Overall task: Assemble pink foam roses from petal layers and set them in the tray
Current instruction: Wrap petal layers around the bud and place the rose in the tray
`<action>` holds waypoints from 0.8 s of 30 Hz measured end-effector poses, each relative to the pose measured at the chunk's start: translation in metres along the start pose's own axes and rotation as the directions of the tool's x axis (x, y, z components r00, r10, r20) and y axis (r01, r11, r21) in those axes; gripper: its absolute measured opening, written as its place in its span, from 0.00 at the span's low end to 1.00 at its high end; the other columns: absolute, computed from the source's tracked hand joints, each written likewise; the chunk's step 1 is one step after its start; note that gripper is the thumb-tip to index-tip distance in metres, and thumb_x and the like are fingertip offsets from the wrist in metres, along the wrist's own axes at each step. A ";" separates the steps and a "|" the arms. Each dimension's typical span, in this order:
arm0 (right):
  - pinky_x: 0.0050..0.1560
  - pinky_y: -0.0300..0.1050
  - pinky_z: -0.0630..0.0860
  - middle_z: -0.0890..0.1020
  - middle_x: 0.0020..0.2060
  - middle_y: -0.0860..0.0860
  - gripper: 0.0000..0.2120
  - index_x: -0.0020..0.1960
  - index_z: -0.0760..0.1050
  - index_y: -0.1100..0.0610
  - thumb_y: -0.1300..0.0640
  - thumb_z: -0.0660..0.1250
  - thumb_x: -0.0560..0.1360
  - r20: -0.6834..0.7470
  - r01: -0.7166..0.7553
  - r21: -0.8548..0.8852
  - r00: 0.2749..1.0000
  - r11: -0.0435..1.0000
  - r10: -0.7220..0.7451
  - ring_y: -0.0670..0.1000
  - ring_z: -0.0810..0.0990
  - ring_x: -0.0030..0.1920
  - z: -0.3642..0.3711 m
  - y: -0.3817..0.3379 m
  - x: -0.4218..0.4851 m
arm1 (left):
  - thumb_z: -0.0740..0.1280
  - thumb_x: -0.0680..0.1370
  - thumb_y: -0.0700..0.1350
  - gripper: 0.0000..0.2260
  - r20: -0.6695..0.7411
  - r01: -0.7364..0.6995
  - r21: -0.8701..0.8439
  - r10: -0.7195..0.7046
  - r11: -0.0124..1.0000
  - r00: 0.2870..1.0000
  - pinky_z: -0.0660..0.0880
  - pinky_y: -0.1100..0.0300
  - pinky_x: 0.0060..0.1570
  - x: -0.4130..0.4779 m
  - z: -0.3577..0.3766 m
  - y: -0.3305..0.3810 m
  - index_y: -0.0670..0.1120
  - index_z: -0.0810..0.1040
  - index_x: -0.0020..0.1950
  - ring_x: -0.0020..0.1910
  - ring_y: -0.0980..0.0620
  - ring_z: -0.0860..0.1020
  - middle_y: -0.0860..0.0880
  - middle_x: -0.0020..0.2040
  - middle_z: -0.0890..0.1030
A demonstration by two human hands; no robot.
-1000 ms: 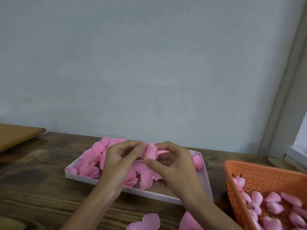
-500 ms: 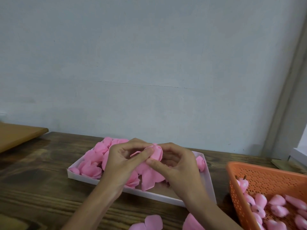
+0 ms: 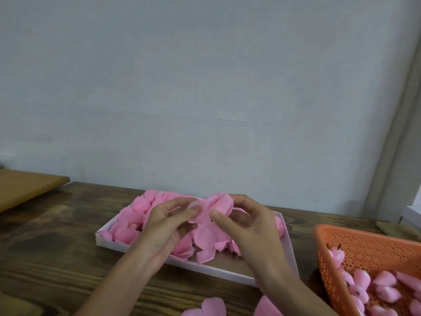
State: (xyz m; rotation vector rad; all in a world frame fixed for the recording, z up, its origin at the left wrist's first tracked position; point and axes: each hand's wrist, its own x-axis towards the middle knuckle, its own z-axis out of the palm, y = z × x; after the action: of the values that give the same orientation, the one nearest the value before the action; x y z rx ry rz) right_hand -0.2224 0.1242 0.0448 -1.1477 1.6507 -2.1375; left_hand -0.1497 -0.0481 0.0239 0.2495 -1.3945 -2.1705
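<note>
Two bare hands meet over a shallow white tray (image 3: 118, 244) on a dark wooden table (image 3: 57, 247). Between the fingertips is a half-made pink foam rose (image 3: 219, 205), held in the air above the tray's middle. The left hand (image 3: 168, 222) pinches a pale outer petal at the rose's left edge between thumb and forefinger, the other fingers loosely curled behind. The right hand (image 3: 248, 226) grips the rose from the other side, thumb pressed to its front and fingers curled round its back. Loose petal layers (image 3: 205, 238) hang below both thumbs, down towards the tray floor. Beyond and to the left of the left fingers, finished roses (image 3: 132, 222) fill that end of the tray. Well to the right of the right hand stands an orange perforated basket (image 3: 364, 242) holding small pink buds (image 3: 385, 279). Nearer than the wrists, spare petals (image 3: 211, 306) lie on the table
</note>
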 end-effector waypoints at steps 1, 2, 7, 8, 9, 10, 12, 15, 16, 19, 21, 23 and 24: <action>0.50 0.45 0.85 0.89 0.47 0.51 0.10 0.54 0.83 0.58 0.65 0.76 0.74 0.021 0.010 -0.028 1.000 1.000 -0.009 0.51 0.88 0.50 0.001 0.001 -0.001 | 0.79 0.66 0.40 0.16 -0.013 -0.014 0.003 0.014 1.000 1.000 0.84 0.55 0.46 0.000 0.001 0.000 0.39 0.86 0.53 0.51 0.42 0.86 0.36 0.55 0.85; 0.50 0.45 0.85 0.89 0.48 0.51 0.10 0.54 0.83 0.57 0.64 0.77 0.74 0.033 0.025 -0.061 0.999 0.998 -0.023 0.51 0.88 0.50 0.002 0.001 -0.001 | 0.78 0.66 0.41 0.16 -0.029 -0.028 0.014 0.029 1.000 0.999 0.83 0.56 0.46 0.000 0.003 -0.001 0.39 0.87 0.53 0.52 0.42 0.86 0.36 0.54 0.85; 0.39 0.40 0.83 0.88 0.45 0.46 0.10 0.48 0.85 0.49 0.63 0.78 0.72 0.012 0.034 -0.171 0.999 0.985 -0.032 0.47 0.88 0.45 0.005 0.002 -0.004 | 0.80 0.61 0.50 0.16 -0.075 -0.166 0.078 0.172 0.983 0.982 0.82 0.55 0.44 -0.003 0.013 -0.002 0.45 0.89 0.45 0.49 0.44 0.86 0.42 0.47 0.87; 0.37 0.39 0.82 0.88 0.44 0.46 0.10 0.47 0.85 0.49 0.62 0.79 0.72 0.000 0.026 -0.186 1.000 0.982 -0.027 0.47 0.88 0.44 0.004 0.002 -0.003 | 0.79 0.62 0.52 0.15 -0.067 -0.190 0.112 0.198 0.975 0.978 0.82 0.55 0.43 -0.005 0.015 -0.003 0.46 0.89 0.45 0.48 0.44 0.86 0.43 0.47 0.87; 0.36 0.40 0.82 0.88 0.43 0.46 0.10 0.47 0.85 0.49 0.62 0.79 0.72 -0.011 0.022 -0.201 1.000 0.979 -0.025 0.47 0.88 0.44 0.004 0.003 -0.003 | 0.78 0.63 0.53 0.15 -0.059 -0.213 0.154 0.224 0.965 0.973 0.82 0.56 0.42 -0.007 0.016 -0.004 0.47 0.89 0.45 0.47 0.44 0.87 0.43 0.47 0.88; 0.35 0.40 0.82 0.88 0.43 0.46 0.09 0.47 0.84 0.50 0.62 0.79 0.72 -0.021 0.016 -0.207 1.000 0.978 -0.021 0.47 0.88 0.43 0.004 0.003 -0.002 | 0.78 0.64 0.54 0.14 -0.057 -0.235 0.198 0.251 0.952 0.966 0.82 0.56 0.41 -0.009 0.018 -0.004 0.49 0.89 0.45 0.47 0.45 0.87 0.44 0.46 0.88; 0.34 0.42 0.82 0.88 0.42 0.49 0.09 0.48 0.84 0.50 0.61 0.80 0.71 -0.024 -0.003 -0.178 1.000 0.984 -0.001 0.49 0.88 0.43 0.004 0.003 -0.003 | 0.76 0.66 0.56 0.13 -0.067 -0.281 0.286 0.312 0.916 0.948 0.83 0.55 0.42 -0.013 0.022 -0.005 0.51 0.89 0.45 0.46 0.46 0.86 0.46 0.44 0.88; 0.35 0.40 0.82 0.89 0.41 0.51 0.10 0.48 0.83 0.50 0.61 0.80 0.72 0.010 -0.005 -0.141 1.000 0.990 0.007 0.51 0.89 0.41 0.004 0.002 -0.004 | 0.75 0.68 0.57 0.13 -0.027 -0.363 0.354 0.397 0.862 0.917 0.83 0.56 0.45 -0.018 0.028 -0.004 0.49 0.88 0.45 0.46 0.48 0.86 0.46 0.43 0.87; 0.36 0.40 0.82 0.89 0.40 0.51 0.10 0.48 0.83 0.51 0.62 0.79 0.72 0.021 -0.006 -0.138 1.000 0.990 0.009 0.51 0.89 0.41 0.004 0.002 -0.004 | 0.75 0.69 0.56 0.12 0.000 -0.391 0.368 0.421 0.844 0.907 0.83 0.57 0.45 -0.019 0.029 -0.003 0.49 0.88 0.45 0.46 0.48 0.86 0.46 0.43 0.87; 0.41 0.44 0.84 0.89 0.42 0.53 0.09 0.49 0.82 0.54 0.63 0.79 0.72 0.036 0.004 -0.110 0.999 0.994 0.000 0.54 0.89 0.44 0.004 0.004 -0.003 | 0.75 0.70 0.54 0.11 0.047 -0.450 0.385 0.470 0.806 0.882 0.83 0.59 0.45 -0.022 0.031 -0.003 0.50 0.88 0.46 0.46 0.49 0.85 0.47 0.43 0.87; 0.41 0.46 0.85 0.88 0.43 0.52 0.10 0.48 0.82 0.55 0.63 0.80 0.71 0.009 0.022 -0.126 1.000 0.992 -0.021 0.54 0.88 0.45 0.003 0.004 -0.002 | 0.74 0.69 0.55 0.09 0.042 -0.470 0.394 0.495 0.790 0.868 0.82 0.61 0.43 -0.023 0.032 -0.002 0.54 0.88 0.45 0.45 0.51 0.86 0.50 0.42 0.87; 0.41 0.48 0.85 0.88 0.44 0.52 0.11 0.48 0.81 0.56 0.61 0.81 0.69 -0.033 0.027 -0.137 0.999 0.990 -0.031 0.54 0.88 0.45 0.002 0.003 -0.001 | 0.75 0.69 0.56 0.08 0.064 -0.490 0.391 0.508 0.779 0.859 0.81 0.63 0.43 -0.023 0.031 0.002 0.57 0.88 0.45 0.46 0.53 0.86 0.52 0.43 0.88; 0.43 0.50 0.86 0.88 0.44 0.53 0.12 0.48 0.81 0.57 0.59 0.82 0.69 -0.051 0.029 -0.128 0.998 0.991 -0.036 0.54 0.88 0.45 0.002 0.003 0.000 | 0.77 0.70 0.55 0.07 0.096 -0.506 0.382 0.511 0.774 0.854 0.81 0.64 0.43 -0.023 0.030 0.003 0.57 0.88 0.46 0.47 0.53 0.86 0.51 0.43 0.88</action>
State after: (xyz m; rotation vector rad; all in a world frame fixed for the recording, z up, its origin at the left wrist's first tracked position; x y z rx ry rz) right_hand -0.2219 0.1221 0.0424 -1.1693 1.8271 -2.1275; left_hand -0.1420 -0.0137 0.0372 0.0177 -1.6576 -1.4320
